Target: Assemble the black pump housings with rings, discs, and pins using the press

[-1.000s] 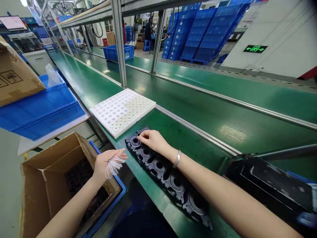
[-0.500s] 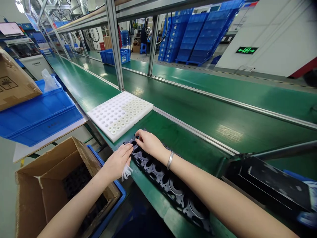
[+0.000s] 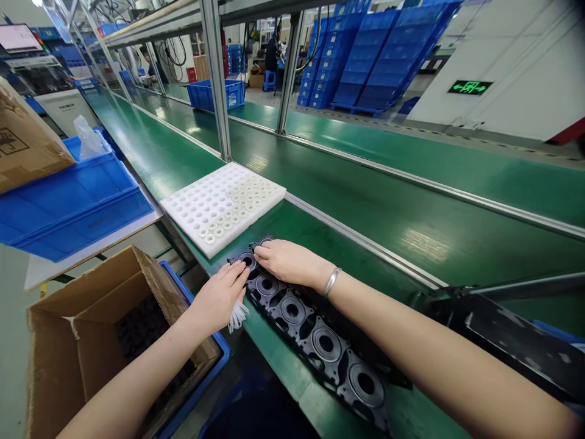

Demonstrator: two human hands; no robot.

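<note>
A long black molded part (image 3: pixel 308 326) with a row of round, ring-like seats lies along the near edge of the green belt. At its far end, my left hand (image 3: pixel 218 297) rests fingertips by a ring seat, and a bundle of thin white strips (image 3: pixel 238 315) sticks out from under its palm. Just right of it, my right hand (image 3: pixel 295 262) has its fingers drawn together at the part's far end; what they pinch is hidden. My right forearm covers part of a second black row behind. Beyond the hands lies a white foam tray (image 3: pixel 192 204), partly filled with pale rings (image 3: pixel 235 216).
An open cardboard box (image 3: pixel 55 366) with black parts inside stands at lower left. Blue crates (image 3: pixel 68 204) sit on a side table. A metal post (image 3: pixel 214 79) rises behind the foam tray. A black metal fixture (image 3: pixel 503 341) is at right. People are in the background.
My right hand has shifted slightly right and its wrist has moved off the part, uncovering more ring seats. My left hand stays nearly in place. The view has shifted slightly.
</note>
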